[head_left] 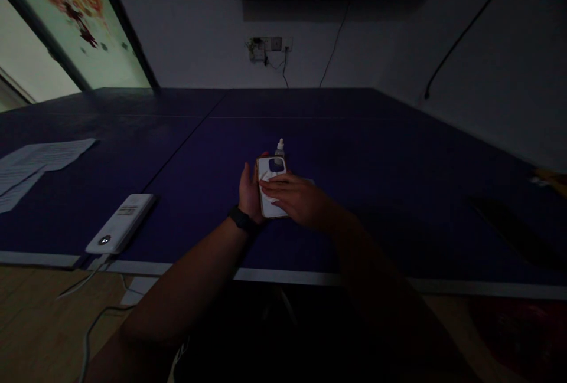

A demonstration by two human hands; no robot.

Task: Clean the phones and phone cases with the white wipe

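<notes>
Near the front-left edge of the table point(381, 159), we observe a white power bank point(121, 223). Our left hand point(250, 199) grips the white phone case point(271, 210) above the table. Our right hand point(308, 199) lies across its face, fingers together; we cannot tell whether they pinch anything. Beyond are a dropper bottle point(280, 147) and wall sockets point(275, 44).
</notes>
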